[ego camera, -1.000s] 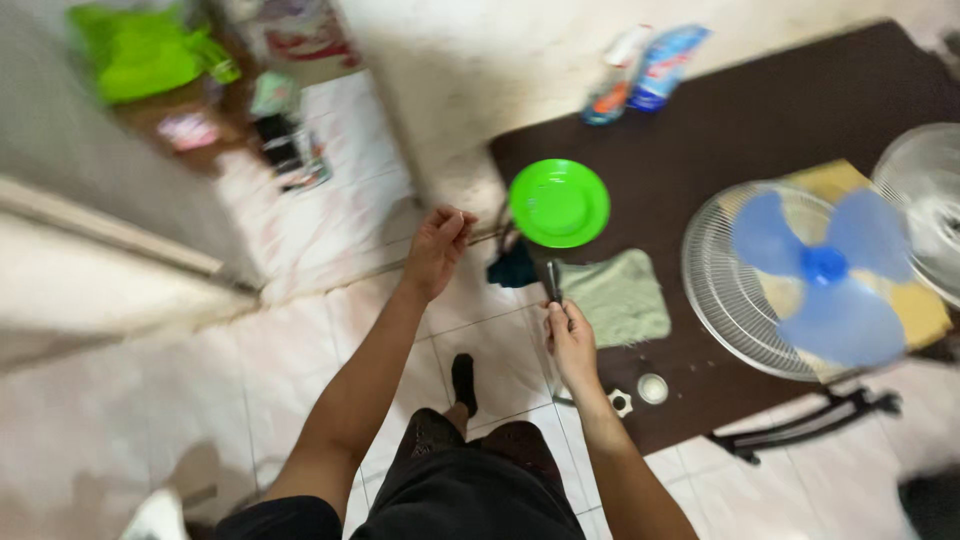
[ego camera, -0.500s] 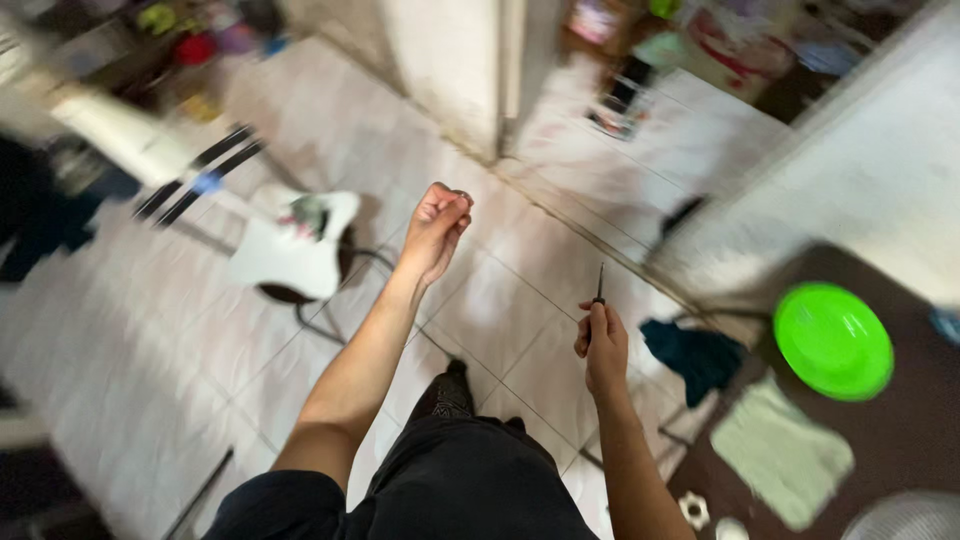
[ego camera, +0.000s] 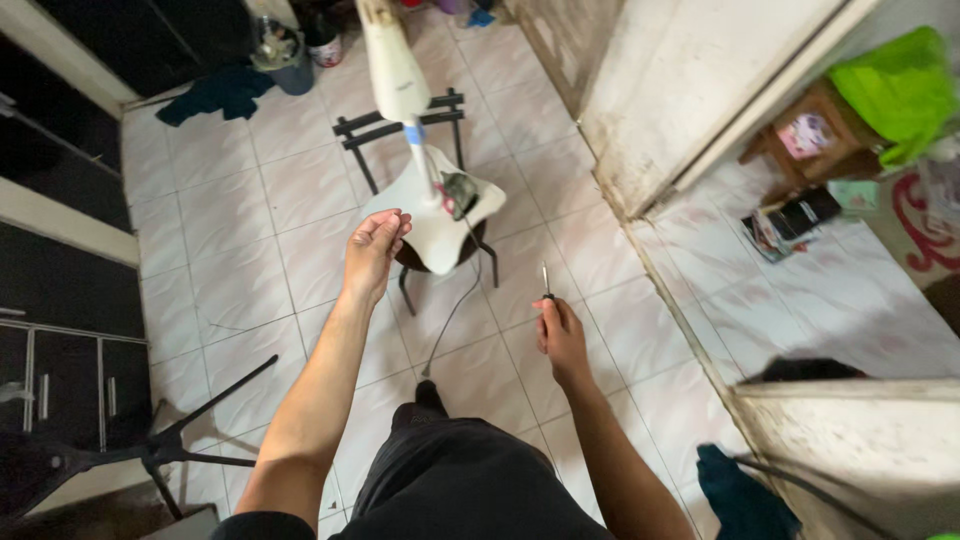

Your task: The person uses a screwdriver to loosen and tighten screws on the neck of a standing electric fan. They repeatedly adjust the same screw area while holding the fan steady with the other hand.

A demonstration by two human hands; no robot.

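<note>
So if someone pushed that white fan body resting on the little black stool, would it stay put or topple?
Probably topple. The white fan body overhangs the stool, and its long neck leans upward, so its weight looks high and off-centre. Its plastic shell looks smooth, so it may slide. The cord hanging to the floor could snag.

- Left hand [ego camera: 373, 250] hovers over bare tile; the floor from 8 to 10 o'clock of it lies open.
- At its 2 o'clock, just beside, the fan base [ego camera: 432, 215] and pole [ego camera: 398, 75] block the way.
- Right hand [ego camera: 560, 335] holds a screwdriver [ego camera: 546, 282]; a cord [ego camera: 455, 310] runs at its 9 o'clock, a wall [ego camera: 660, 110] stands at 1 o'clock.
</note>
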